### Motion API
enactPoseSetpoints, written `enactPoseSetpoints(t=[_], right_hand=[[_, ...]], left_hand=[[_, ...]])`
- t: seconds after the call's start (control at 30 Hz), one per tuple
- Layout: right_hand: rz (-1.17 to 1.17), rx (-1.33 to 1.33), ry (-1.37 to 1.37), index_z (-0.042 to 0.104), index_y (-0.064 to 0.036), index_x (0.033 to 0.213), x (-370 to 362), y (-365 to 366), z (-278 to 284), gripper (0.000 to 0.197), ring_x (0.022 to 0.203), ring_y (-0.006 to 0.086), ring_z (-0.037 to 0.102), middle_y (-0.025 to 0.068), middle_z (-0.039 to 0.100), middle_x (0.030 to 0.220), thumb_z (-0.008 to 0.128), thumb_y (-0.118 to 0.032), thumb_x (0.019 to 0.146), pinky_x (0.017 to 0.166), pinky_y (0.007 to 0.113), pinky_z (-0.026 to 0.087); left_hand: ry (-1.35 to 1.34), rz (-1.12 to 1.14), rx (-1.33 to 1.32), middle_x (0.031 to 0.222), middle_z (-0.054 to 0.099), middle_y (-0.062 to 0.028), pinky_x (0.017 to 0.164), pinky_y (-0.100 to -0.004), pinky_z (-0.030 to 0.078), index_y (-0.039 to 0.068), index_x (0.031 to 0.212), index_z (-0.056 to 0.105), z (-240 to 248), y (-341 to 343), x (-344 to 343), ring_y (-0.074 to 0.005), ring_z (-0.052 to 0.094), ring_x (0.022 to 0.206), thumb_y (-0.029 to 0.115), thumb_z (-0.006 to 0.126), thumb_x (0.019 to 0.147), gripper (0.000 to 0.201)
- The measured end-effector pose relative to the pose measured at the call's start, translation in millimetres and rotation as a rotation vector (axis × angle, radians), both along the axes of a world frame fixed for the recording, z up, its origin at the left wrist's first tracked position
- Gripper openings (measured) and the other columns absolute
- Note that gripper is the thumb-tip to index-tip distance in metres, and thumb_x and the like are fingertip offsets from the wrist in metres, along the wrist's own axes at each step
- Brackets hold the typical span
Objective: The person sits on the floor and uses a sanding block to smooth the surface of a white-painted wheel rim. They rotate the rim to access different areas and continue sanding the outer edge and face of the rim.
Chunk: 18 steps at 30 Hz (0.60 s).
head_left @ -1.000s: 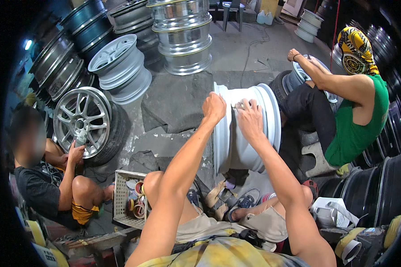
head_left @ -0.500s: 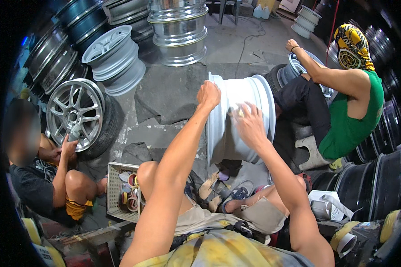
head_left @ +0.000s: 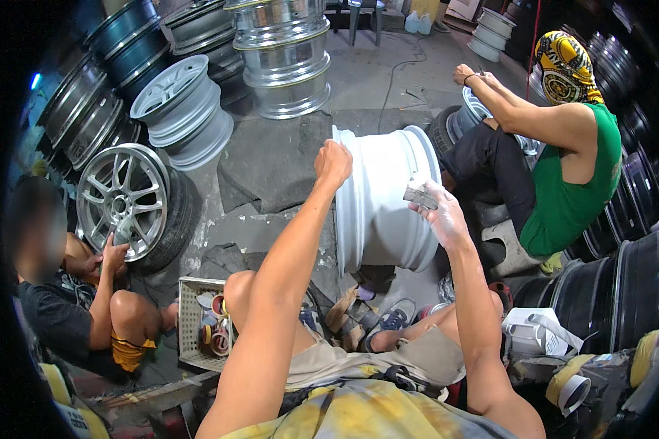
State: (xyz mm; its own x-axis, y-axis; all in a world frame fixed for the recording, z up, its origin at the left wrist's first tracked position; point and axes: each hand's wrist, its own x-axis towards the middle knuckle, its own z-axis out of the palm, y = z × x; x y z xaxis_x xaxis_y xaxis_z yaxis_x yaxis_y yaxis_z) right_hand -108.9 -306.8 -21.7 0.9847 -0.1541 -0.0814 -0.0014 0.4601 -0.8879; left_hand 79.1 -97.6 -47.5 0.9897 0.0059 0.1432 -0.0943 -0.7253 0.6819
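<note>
A white-coated wheel rim (head_left: 382,219) stands on its edge in front of my knees, its barrel toward me. My left hand (head_left: 334,162) is closed over the rim's left lip, fingers wrapped out of sight on the far side. Near the right lip, my right hand (head_left: 447,216) is turned partly palm up, its fingers dusted white. Between its thumb and fingers it pinches a small grey piece of sandpaper (head_left: 420,196), held just off the barrel.
At left, a person works by a silver spoked wheel (head_left: 121,197) with a tire. Another in green (head_left: 575,175) sits close at right. A plastic basket (head_left: 190,322) of tape rolls stands by my left knee. Stacked rims (head_left: 282,66) rise behind; black rims (head_left: 600,293) line the right.
My right hand has come off the barrel and turned over toward the right lip, bringing the sandpaper into sight. My left hand stays on the left lip. The view has shifted slightly.
</note>
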Motion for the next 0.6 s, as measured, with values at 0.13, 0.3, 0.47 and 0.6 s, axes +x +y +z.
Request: enactPoseSetpoints(t=[0.13, 0.3, 0.47, 0.6], right_hand=[[-0.046, -0.242, -0.051, 0.068, 0.0042, 0.116, 3, 10, -3, 0.026, 0.104, 0.0217, 0.068, 0.0123, 0.069, 0.117, 0.064, -0.017, 0.101, 0.088, 0.039, 0.057], [-0.329, -1.544, -0.327, 0.074, -0.0021, 0.104, 6, 29, 17, 0.016, 0.090, 0.0265, 0.064, 0.0086, 0.064, 0.093, 0.068, -0.009, 0.091, 0.081, 0.038, 0.053], [-0.233, -1.914, -0.571, 0.072, -0.0048, 0.108, 33, 43, -19, 0.028, 0.087, 0.0269, 0.064, 0.0107, 0.061, 0.098, 0.066, -0.007, 0.081, 0.078, 0.040, 0.054], [-0.147, -1.948, -0.535, 0.065, -0.0023, 0.120, 26, 48, -26, 0.038, 0.092, 0.0258, 0.070, 0.0117, 0.065, 0.107, 0.062, -0.003, 0.082, 0.076, 0.038, 0.057]], left_hand=[[0.024, 0.016, 0.016, 0.102, 0.071, -0.0307, 0.087, -0.0538, 0.055, -0.006, 0.105, 0.064, -4, 3, 5, -0.0470, 0.069, 0.098, 0.027, 0.048, 0.102, 0.036], [0.023, 0.031, -0.025, 0.103, 0.070, -0.0314, 0.089, -0.0546, 0.053, -0.006, 0.103, 0.065, 3, -4, -5, -0.0484, 0.068, 0.100, 0.028, 0.048, 0.103, 0.039], [0.009, 0.025, -0.014, 0.101, 0.071, -0.0295, 0.085, -0.0545, 0.055, -0.005, 0.104, 0.063, 1, 1, -3, -0.0467, 0.070, 0.096, 0.028, 0.049, 0.102, 0.036], [-0.005, 0.033, -0.030, 0.100, 0.071, -0.0299, 0.084, -0.0546, 0.055, -0.006, 0.104, 0.063, -3, -1, -7, -0.0464, 0.070, 0.096, 0.027, 0.050, 0.102, 0.036]])
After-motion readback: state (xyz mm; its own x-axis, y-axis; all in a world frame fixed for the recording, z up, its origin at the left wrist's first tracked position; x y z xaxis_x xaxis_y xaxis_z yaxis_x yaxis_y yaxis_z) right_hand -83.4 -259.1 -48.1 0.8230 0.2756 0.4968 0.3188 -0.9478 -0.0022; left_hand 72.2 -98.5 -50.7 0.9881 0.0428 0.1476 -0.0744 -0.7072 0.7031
